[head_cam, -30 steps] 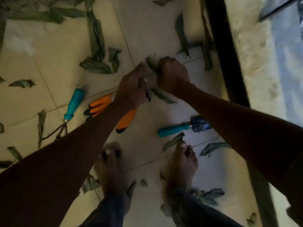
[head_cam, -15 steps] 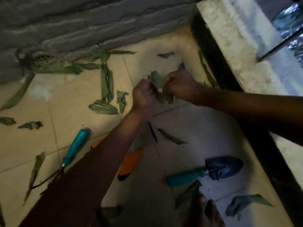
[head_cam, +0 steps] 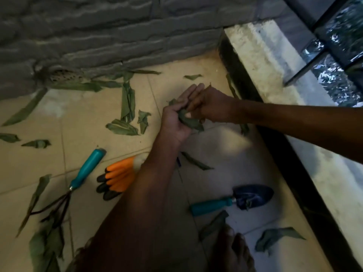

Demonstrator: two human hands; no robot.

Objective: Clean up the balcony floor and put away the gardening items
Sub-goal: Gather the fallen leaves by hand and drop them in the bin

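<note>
Head view cuts both forearms off at the frame edges, and the left forearm hides part of the orange gloves [head_cam: 117, 178] lying on the tiled floor [head_cam: 82, 134]. Both hands meet over the far right corner of the floor, near the grey wall [head_cam: 117, 36] and the dark curb [head_cam: 255, 118]. The left hand [head_cam: 175, 124] grips a bunch of dry green leaves [head_cam: 189, 120]; the right hand [head_cam: 208, 107] pinches the same bunch, though its fingertips are hard to make out. More leaves lie scattered across the floor. A teal-handled hand rake [head_cam: 78, 179] lies at the left, a teal-handled trowel [head_cam: 235, 200] at the right beside 1 bare foot [head_cam: 233, 250].
</note>
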